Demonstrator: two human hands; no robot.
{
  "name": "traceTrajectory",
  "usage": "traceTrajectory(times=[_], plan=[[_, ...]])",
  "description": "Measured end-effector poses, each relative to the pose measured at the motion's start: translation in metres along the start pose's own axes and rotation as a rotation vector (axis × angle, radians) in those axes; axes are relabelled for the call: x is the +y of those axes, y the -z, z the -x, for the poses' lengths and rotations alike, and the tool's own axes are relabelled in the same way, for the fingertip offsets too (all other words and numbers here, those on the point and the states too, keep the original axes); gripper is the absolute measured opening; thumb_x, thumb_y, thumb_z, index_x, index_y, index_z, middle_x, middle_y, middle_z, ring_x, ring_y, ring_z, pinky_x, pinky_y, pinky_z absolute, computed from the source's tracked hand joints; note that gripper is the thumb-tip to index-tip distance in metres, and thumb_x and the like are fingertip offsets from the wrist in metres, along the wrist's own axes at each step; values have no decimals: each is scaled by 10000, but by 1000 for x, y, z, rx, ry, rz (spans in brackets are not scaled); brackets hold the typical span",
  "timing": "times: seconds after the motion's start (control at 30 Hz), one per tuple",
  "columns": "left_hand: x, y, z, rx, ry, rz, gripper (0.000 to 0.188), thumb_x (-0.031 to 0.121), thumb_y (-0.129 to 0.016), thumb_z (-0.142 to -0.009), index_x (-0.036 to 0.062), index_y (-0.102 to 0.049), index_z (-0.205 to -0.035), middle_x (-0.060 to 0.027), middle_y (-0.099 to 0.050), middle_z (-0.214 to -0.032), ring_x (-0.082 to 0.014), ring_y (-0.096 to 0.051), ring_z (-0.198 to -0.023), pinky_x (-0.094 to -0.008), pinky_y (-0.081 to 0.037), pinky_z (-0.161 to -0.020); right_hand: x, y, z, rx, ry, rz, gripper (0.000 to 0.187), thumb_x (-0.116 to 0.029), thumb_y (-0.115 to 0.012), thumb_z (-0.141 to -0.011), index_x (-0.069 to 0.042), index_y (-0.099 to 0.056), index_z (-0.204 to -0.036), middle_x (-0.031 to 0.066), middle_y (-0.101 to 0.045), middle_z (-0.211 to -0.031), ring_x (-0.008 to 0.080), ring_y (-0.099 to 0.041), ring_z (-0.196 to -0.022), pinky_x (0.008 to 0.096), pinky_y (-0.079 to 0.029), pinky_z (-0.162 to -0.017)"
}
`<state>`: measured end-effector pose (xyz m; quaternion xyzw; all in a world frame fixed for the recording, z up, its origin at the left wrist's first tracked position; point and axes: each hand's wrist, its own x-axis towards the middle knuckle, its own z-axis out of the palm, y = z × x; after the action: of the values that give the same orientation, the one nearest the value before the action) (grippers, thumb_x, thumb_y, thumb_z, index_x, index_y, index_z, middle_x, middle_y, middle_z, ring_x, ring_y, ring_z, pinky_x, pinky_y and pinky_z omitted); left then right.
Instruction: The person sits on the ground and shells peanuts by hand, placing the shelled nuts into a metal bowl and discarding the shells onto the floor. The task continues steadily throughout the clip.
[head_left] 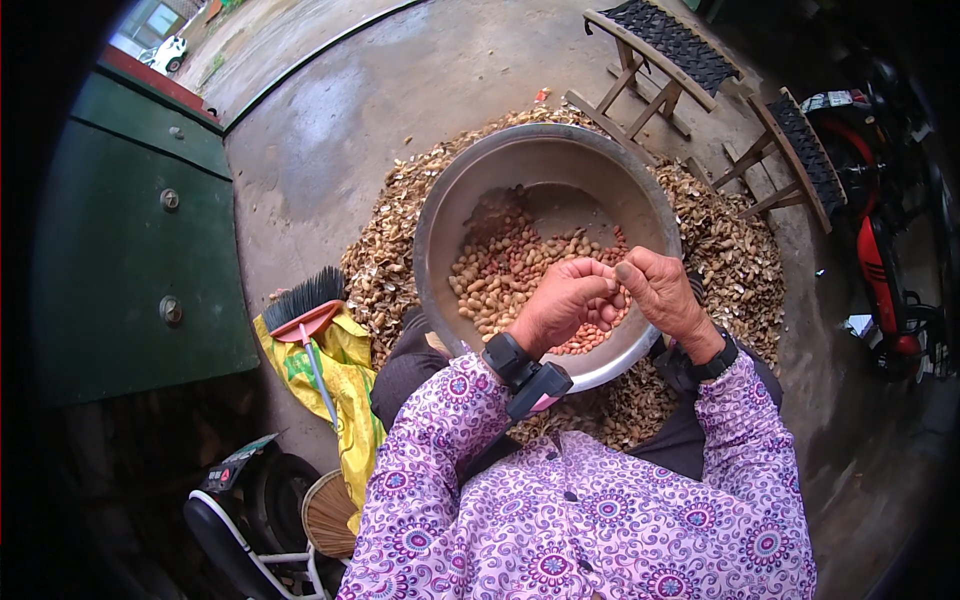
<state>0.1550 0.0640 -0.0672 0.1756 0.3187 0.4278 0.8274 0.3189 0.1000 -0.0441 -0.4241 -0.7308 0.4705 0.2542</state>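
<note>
Head view: both hands meet right over the near side of the big round metal basin (440,215) of shelled pinkish peanuts (505,265). Left hand (565,300) is curled closed, right hand (660,290) pinching against it. Whatever's between the fingertips is too small to tell, probably a peanut. Peanuts lie just below and ahead, the left hand nearer them.

— What lies on the concrete floor (330,140)?

— A heap of peanut shells (730,250). Two wooden stools (665,45) with dark woven seats stand at its far edge.

— And to the left?

— A green metal door (130,240), a black-bristled broom (305,300) lying against a yellow sack (350,385), and a straw brush (330,512) lower down.

— To the right?

— A red motorbike (885,260), partly in shadow.
</note>
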Motion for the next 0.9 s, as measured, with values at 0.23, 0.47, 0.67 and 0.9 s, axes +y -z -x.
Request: traceTrajectory(times=[0.23, 0.47, 0.67, 0.9], plan=[[-2, 5, 1, 13, 6, 62, 56, 54, -546, -799, 6, -537, -827, -74, -575, -724, -118, -562, -557, -247, -502, -493, 1, -5, -3, 58, 84, 102, 225, -160, -537, -833, -20, -486, -666, 81, -480, -564, 160, -469, -518, 295, -374, -485], [-9, 10, 1, -13, 44, 31, 28, 32, -516, -797, 8, -529, -804, -73, -556, -757, -119, -537, -581, -239, -471, -517, 1, -9, -2, 56, 253, 252, 244, -173, -533, -827, -27, -480, -640, 109, -476, -590, 251, -504, -544, 356, -382, -493], [-13, 23, 1, -73, 33, 81, 33, 38, -545, -797, 36, -513, -793, -86, -577, -716, -127, -559, -538, -246, -488, -478, 7, -15, -3, 8, 205, 227, 229, -167, -541, -817, -23, -484, -649, 115, -462, -588, 274, -486, -540, 364, -374, -489], [-13, 21, 7, -91, 15, 119, 40, 32, -536, -796, 36, -510, -767, -89, -570, -667, -119, -544, -504, -245, -469, -452, 2, -21, -1, 50, 243, 211, 215, -153, -522, -818, -15, -484, -656, 115, -450, -587, 270, -473, -536, 350, -361, -480]])
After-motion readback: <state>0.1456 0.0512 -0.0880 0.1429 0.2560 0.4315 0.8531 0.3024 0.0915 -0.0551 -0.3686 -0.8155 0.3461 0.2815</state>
